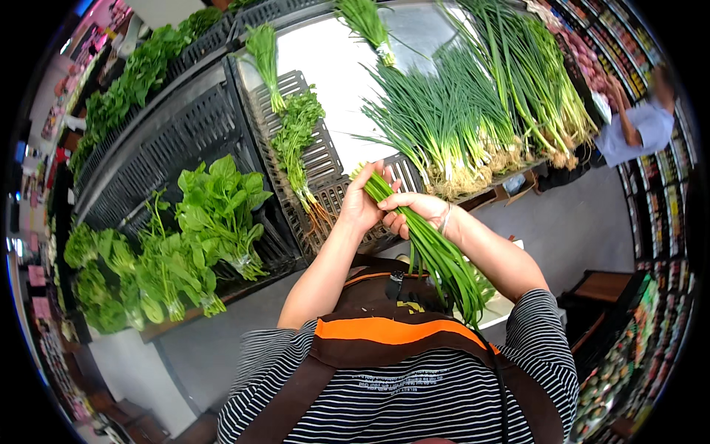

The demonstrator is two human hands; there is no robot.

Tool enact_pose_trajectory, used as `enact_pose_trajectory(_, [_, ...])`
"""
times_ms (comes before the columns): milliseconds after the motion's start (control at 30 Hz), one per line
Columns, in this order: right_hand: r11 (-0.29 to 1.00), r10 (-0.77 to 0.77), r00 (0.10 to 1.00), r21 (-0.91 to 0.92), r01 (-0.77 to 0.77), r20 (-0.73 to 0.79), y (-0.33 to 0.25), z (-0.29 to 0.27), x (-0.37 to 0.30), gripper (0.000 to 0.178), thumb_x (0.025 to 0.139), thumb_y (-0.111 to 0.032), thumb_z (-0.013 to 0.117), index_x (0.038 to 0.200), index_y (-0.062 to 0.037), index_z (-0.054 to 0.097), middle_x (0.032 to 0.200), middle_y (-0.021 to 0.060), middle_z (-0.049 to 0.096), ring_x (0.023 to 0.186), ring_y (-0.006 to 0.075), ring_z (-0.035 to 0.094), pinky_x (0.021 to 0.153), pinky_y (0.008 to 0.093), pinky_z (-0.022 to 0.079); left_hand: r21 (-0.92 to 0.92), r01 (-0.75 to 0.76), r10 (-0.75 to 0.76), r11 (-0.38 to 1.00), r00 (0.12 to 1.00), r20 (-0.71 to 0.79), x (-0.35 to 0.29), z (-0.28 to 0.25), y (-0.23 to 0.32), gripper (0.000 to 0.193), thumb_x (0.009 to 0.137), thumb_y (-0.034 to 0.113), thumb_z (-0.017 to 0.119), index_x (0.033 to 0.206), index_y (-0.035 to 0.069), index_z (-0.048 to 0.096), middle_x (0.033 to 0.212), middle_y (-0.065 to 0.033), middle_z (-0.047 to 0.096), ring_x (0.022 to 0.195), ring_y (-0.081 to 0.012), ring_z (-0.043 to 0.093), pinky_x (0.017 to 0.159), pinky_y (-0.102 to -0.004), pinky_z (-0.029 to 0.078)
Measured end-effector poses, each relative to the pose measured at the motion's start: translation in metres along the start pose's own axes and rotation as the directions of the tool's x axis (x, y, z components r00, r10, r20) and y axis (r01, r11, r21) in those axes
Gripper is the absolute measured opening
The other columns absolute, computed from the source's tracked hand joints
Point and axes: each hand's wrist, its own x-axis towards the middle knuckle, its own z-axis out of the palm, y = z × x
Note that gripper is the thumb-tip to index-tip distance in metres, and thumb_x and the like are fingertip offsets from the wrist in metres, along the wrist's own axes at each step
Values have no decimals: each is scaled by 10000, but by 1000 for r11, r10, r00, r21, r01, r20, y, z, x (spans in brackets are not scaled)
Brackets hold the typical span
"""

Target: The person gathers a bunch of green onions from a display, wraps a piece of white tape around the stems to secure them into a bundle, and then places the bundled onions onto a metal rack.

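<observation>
A bunch of garlic chives [445, 259] with flat green leaves slants across the front of my apron. Its pale cut ends point up and to the left, and the leaf tips hang down toward my right side. My right hand [414, 210] wraps round the stems a little below the cut ends. At the ends themselves, my left hand [360, 201] curls about the stems, its fingers partly behind them. Just beyond my hands, scallions [451, 118] with roots lie in a thick row on the display. Coriander [298, 140] with orange-brown roots lies beyond my left hand.
Smaller green bunches [262, 55] lie farther back on the slatted display rack [323, 148]. Leafy greens [222, 207] fill part of the black crate at left. A person [637, 129] in a light top stands at far right. A dark stand [603, 296] is at right.
</observation>
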Motion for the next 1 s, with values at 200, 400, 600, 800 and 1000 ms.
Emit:
enact_pose_trajectory(200, [943, -100, 952, -334, -3, -290, -26, 14, 5, 136, 873, -169, 607, 891, -34, 595, 716, 47, 611, 635, 157, 623, 679, 310, 579, -156, -133, 83, 979, 953, -290, 69, -33, 5, 227, 871, 281, 655, 818, 110, 516, 708, -5, 516, 641, -129, 529, 653, -306, 524])
enact_pose_trajectory(400, [915, -93, 923, -397, -68, -372, -98, 62, 19, 221, 862, -184, 629, 942, 11, 563, 772, 51, 579, 610, 102, 582, 594, 262, 546, -481, -136, -1, 866, 962, -274, 119, -41, 28, 226, 852, 255, 683, 809, 107, 517, 743, -11, 542, 686, -147, 554, 745, -345, 526])
enact_pose_trajectory(600, [856, 32, 788, -390, -339, -614, -158, 25, 74, 204, 848, -193, 655, 929, -14, 600, 724, 61, 641, 612, 144, 637, 608, 293, 579, -624, -96, -99, 776, 957, -271, 151, -81, 35, 378, 852, 394, 666, 943, 53, 532, 842, -28, 601, 770, -161, 610, 822, -348, 499])
enact_pose_trajectory(800, [802, 91, 749, -397, -446, -657, -171, 24, 90, 118, 825, -105, 660, 861, -7, 606, 694, 55, 632, 565, 143, 626, 569, 260, 577, -595, -78, -42, 800, 982, -186, 142, -83, 40, 362, 830, 422, 683, 903, 91, 556, 849, -22, 597, 842, -170, 583, 829, -366, 466])
enact_pose_trajectory(1000, [731, -98, 771, -571, -373, -629, -142, 32, 72, 143, 811, -46, 632, 922, 14, 565, 651, 51, 583, 516, 146, 603, 510, 262, 561, -579, 59, -145, 813, 984, -102, 103, -52, 45, 432, 824, 449, 682, 1055, 124, 515, 979, -38, 601, 947, -215, 583, 852, -382, 485])
